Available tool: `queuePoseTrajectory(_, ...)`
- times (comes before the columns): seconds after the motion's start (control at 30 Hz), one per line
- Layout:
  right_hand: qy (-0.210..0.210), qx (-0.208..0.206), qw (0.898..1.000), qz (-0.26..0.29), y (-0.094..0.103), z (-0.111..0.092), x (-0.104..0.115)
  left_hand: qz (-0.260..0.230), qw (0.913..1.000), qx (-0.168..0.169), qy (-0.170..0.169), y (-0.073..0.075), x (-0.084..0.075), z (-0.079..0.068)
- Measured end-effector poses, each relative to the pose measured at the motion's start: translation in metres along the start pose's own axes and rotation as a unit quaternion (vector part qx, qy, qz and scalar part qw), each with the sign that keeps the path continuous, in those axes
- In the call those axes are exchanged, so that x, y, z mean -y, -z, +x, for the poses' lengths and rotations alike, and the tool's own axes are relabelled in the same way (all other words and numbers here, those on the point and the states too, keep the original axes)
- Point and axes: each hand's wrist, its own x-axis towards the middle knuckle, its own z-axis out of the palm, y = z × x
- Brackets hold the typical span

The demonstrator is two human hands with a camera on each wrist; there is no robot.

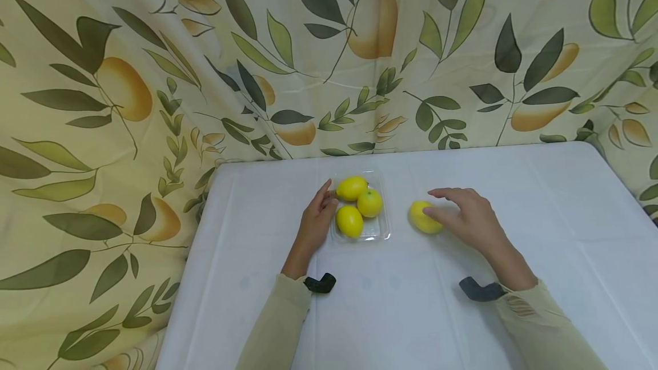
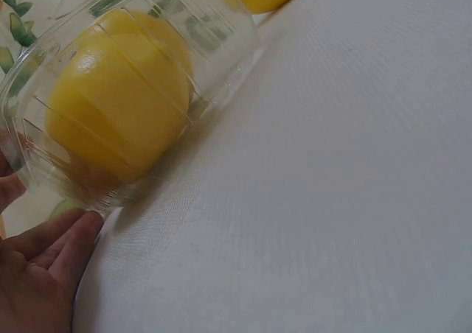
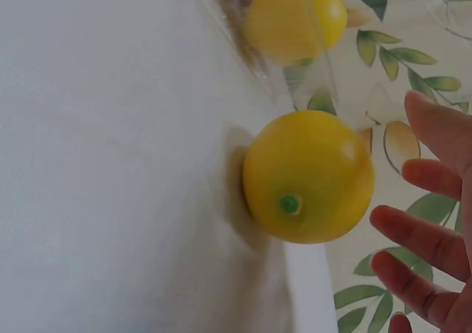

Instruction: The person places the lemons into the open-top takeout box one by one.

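A clear plastic tray point(image 1: 377, 232) stands on the white-covered table with three yellow lemons point(image 1: 350, 221) in it. My left hand point(image 1: 316, 218) is at the tray's left side, fingertips right at its wall. In the left wrist view, a lemon point(image 2: 122, 101) shows through the see-through wall, close to the fingers point(image 2: 77, 244). To the right of the tray, a single lemon point(image 1: 425, 217) lies on the cloth, its green stem end visible in the right wrist view. My right hand point(image 1: 470, 218) hovers beside and over it, fingers spread, holding nothing.
A white cloth point(image 1: 390, 313) covers the table, whose far edge meets a hanging curtain point(image 1: 308, 61) printed with leaves and fruit. Dark straps point(image 1: 483, 290) sit around both wrists over the light sleeves.
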Motion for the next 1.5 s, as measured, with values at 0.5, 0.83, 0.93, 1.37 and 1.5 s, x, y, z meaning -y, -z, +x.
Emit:
queuePoseTrajectory(0.5, 0.027, 0.041, 0.999, -0.009, -0.012, -0.006, -0.011, -0.009, 0.9999, -0.003, -0.013, -0.001, 0.004, 0.002)
queuePoseTrajectory(0.83, 0.027, 0.069, 0.997, -0.030, -0.020, 0.001, -0.012, -0.006, 1.0000, -0.002, -0.003, 0.000, 0.003, 0.002)
queuePoseTrajectory(0.93, 0.030, 0.061, 0.997, -0.028, -0.023, 0.003, -0.014, -0.006, 1.0000, -0.002, -0.004, 0.000, 0.002, 0.001)
queuePoseTrajectory(1.37, 0.023, 0.008, 1.000, 0.018, -0.030, 0.006, -0.014, -0.011, 0.9999, 0.000, -0.011, 0.000, 0.001, 0.001)
queuePoseTrajectory(1.5, 0.038, -0.013, 0.999, 0.029, -0.031, 0.006, -0.010, -0.013, 0.9999, -0.002, -0.008, -0.001, 0.002, 0.001)
